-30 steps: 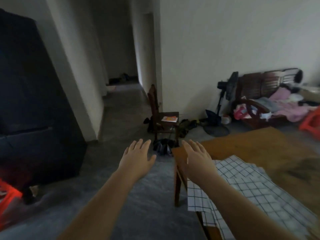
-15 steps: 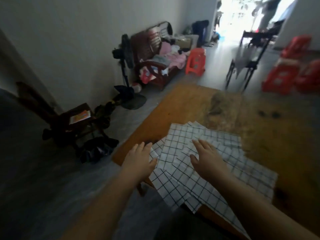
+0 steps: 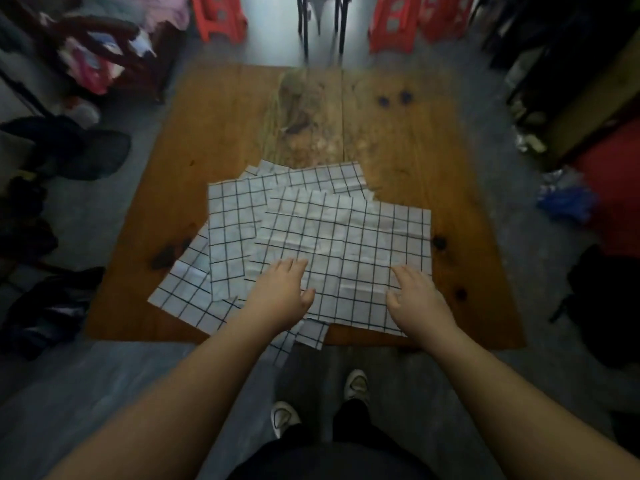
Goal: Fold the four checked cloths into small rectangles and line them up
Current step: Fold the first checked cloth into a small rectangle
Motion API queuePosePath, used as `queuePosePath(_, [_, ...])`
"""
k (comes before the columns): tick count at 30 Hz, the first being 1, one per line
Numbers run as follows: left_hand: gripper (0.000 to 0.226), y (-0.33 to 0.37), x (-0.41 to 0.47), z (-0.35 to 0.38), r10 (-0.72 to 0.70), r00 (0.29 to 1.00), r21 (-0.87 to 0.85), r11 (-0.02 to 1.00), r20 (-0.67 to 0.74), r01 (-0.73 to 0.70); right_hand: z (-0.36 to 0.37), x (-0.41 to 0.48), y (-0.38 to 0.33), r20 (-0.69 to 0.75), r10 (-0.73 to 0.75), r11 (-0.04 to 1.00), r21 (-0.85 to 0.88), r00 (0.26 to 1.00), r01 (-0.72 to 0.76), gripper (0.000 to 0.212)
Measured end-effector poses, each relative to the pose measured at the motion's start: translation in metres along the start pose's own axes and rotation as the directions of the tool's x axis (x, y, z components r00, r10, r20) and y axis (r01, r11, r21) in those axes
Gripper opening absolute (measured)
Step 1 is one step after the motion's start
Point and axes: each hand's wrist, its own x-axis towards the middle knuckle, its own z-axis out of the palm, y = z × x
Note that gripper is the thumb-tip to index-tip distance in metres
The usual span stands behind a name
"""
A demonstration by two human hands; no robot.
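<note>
Neither hand grips anything: left hand [image 3: 280, 294] and right hand [image 3: 417, 297], fingers relaxed, sit over the topmost checked cloth [image 3: 346, 237]. It overlaps the other checked cloths [image 3: 228, 230], all unfolded, on the wooden table [image 3: 398, 140]. Red plastic stools [image 3: 221, 19] stand beyond.

We are standing at the lower edge of the table [image 3: 433, 161], which is filling the middle of the frame; the cloths [image 3: 235, 216] are lying overlapped on its lower half, fanning out toward the lower left; the topmost cloth [image 3: 346, 233] is sitting right of centre, over the others; one corner is hanging past the table's lower edge; our left hand [image 3: 282, 294] and right hand [image 3: 417, 297] are lying apart over that cloth's lower part; our shoes [image 3: 356, 384] are showing below the table; stools [image 3: 221, 15] and a chair [image 3: 304, 26] are standing beyond it, along the top of the frame.
</note>
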Motion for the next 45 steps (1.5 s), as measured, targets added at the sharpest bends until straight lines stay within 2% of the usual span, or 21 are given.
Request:
queuePosePath(6, [0.065, 0.043, 0.027, 0.042, 0.047, 0.992, -0.002, 0.999, 0.121, -0.047, 0.017, 0.015, 0.045, 0.096, 0.015, 1.0, -0.012, 0.995, -0.014, 0.059])
queuePosePath(9, [0.061, 0.059, 0.038, 0.058, 0.048, 0.982, 0.03, 0.998, 0.185, -0.055, 0.022, 0.025, 0.058, 0.161, -0.018, 0.998, -0.049, 0.987, 0.026, 0.06])
queuePosePath(16, [0.059, 0.061, 0.049, 0.086, -0.074, 0.953, 0.059, 0.996, 0.294, 0.06, 0.02, 0.048, 0.086, 0.239, -0.121, 0.979, -0.13, 0.963, 0.156, 0.063])
queuePosePath(23, [0.066, 0.035, 0.058, 0.092, -0.072, 0.966, 0.09, 0.995, 0.248, 0.051, 0.029, 0.043, 0.086, 0.28, -0.157, 0.953, -0.21, 0.947, 0.22, 0.066])
queuePosePath(27, [0.062, 0.004, 0.082, 0.082, -0.065, 0.978, 0.128, 0.991, 0.197, 0.04, 0.046, 0.04, 0.064, 0.27, -0.275, 0.911, -0.234, 0.923, 0.34, 0.059])
queuePosePath(34, [0.056, -0.051, 0.128, 0.057, -0.038, 0.99, 0.127, 0.992, 0.138, 0.02, 0.074, 0.046, -0.001, 0.292, -0.381, 0.885, -0.16, 0.877, 0.437, 0.049])
queuePosePath(37, [0.044, -0.072, 0.141, 0.045, -0.029, 0.994, 0.07, 0.997, 0.11, 0.021, 0.082, 0.051, -0.03, 0.333, -0.399, 0.877, -0.133, 0.854, 0.462, 0.047])
queuePosePath(40, [0.041, -0.091, 0.148, 0.033, -0.042, 0.994, 0.068, 0.997, 0.1, 0.035, 0.081, 0.059, -0.055, 0.382, -0.423, 0.882, -0.033, 0.822, 0.47, 0.05])
queuePosePath(42, [0.044, -0.099, 0.144, 0.031, -0.047, 0.995, 0.055, 0.998, 0.092, 0.042, 0.075, 0.07, -0.064, 0.372, -0.404, 0.91, 0.069, 0.835, 0.409, 0.049])
queuePosePath(45, [0.054, -0.096, 0.121, 0.038, 0.047, 0.996, 0.041, 0.998, 0.078, -0.05, 0.064, 0.094, -0.06, 0.227, -0.292, 0.956, 0.079, 0.929, 0.281, 0.049])
